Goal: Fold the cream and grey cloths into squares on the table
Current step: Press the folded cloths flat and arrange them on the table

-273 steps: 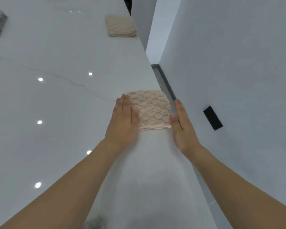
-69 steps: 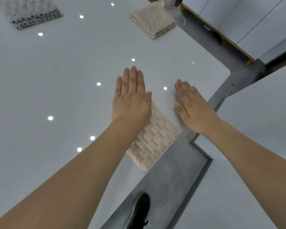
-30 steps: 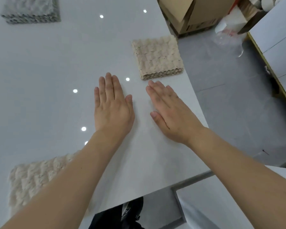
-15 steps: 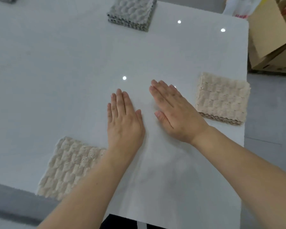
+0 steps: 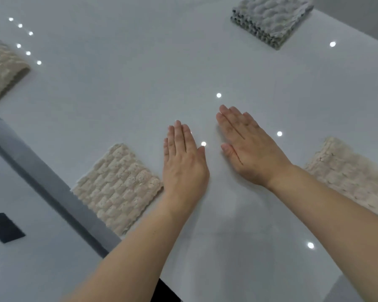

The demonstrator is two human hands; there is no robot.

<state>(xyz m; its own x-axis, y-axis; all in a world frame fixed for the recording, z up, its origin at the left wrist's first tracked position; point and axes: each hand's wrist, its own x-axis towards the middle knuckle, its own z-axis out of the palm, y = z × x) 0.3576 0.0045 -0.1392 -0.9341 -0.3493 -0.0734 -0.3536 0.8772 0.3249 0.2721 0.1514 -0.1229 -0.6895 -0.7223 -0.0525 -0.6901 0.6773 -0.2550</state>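
Resting both palms on bare table [image 5: 118, 88] between folded squares, so I'd say the folding's basically wrapped up.

Nearest cream cloth [image 5: 116, 188] sits folded just beside my left hand [image 5: 183, 166], wrist edge about touching it; another cream cloth [image 5: 349, 173] lies near the right forearm, a third cream one [image 5: 2, 73] far left, and the grey cloth [image 5: 271, 18] well apart at the far end. Left hand and right hand [image 5: 247, 147] are both flat, fingers straight and together, gripping nothing. No unfolded cloth that I can see, so next move is probably just lifting off, or hunting for leftovers. No containers anywhere in view.
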